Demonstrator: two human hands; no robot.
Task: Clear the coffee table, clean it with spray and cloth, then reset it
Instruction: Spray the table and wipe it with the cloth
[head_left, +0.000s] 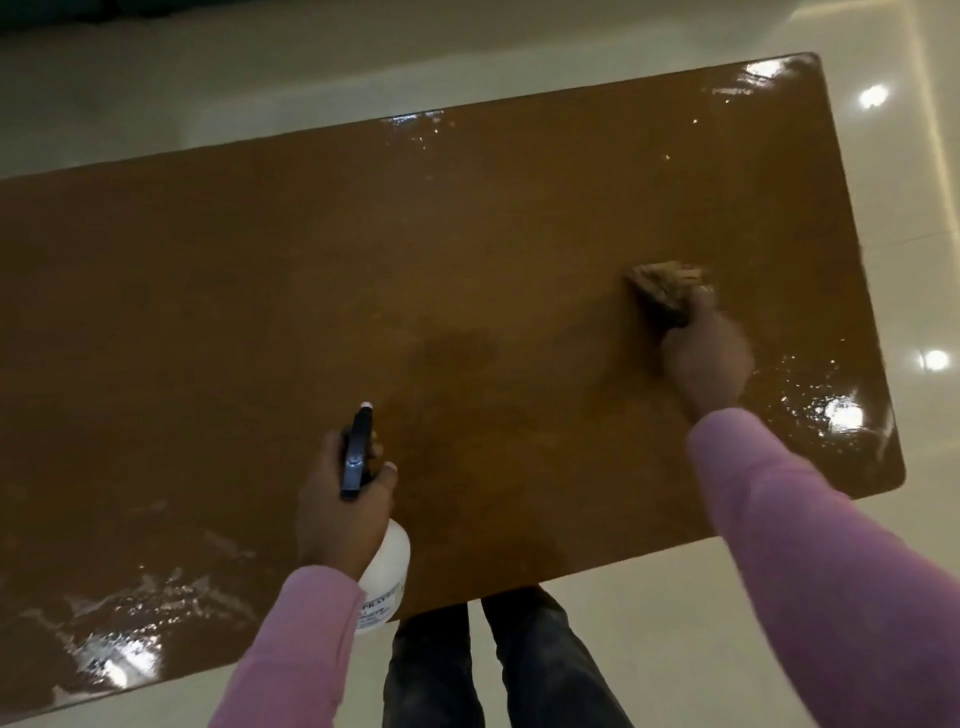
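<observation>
From the head camera we look down on the brown coffee table (363, 260). Our left hand (337, 499) grips the white spray bottle (387, 564) by its dark trigger head, over the table's near edge. Our right hand (706, 358) clutches the bunched cloth (665, 291) and presses it on the tabletop toward the right end. Wet streaks (130, 597) glisten at the near left.

head-worn view, steeply down over table (260, 291)

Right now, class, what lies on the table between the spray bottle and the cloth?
Bare brown tabletop only, in the head view; nothing sits between spray bottle and cloth.
</observation>
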